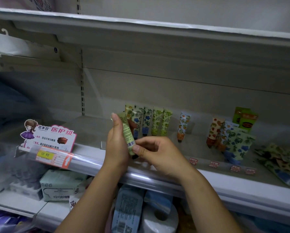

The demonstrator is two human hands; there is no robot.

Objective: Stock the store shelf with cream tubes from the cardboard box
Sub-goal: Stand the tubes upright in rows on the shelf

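Hands: left hand [114,145] grips green cream tube [128,137], right hand [156,155] pinches its cap.
Done: tube row [151,121] near shelf [157,180] back edge.
Left: this 1, likely more.

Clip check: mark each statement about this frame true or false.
1. Both hands hold one green tube. True: the left hand grips it, the right hand pinches its lower end.
2. Its black cap points up. False: it points down.
3. A row of tubes stands on the shelf behind the hands. True.
4. The yellow price tag reads 25 00. False: it reads 10 90.
5. Every tube on the shelf stands upright. False: the far-right tubes lie flat.
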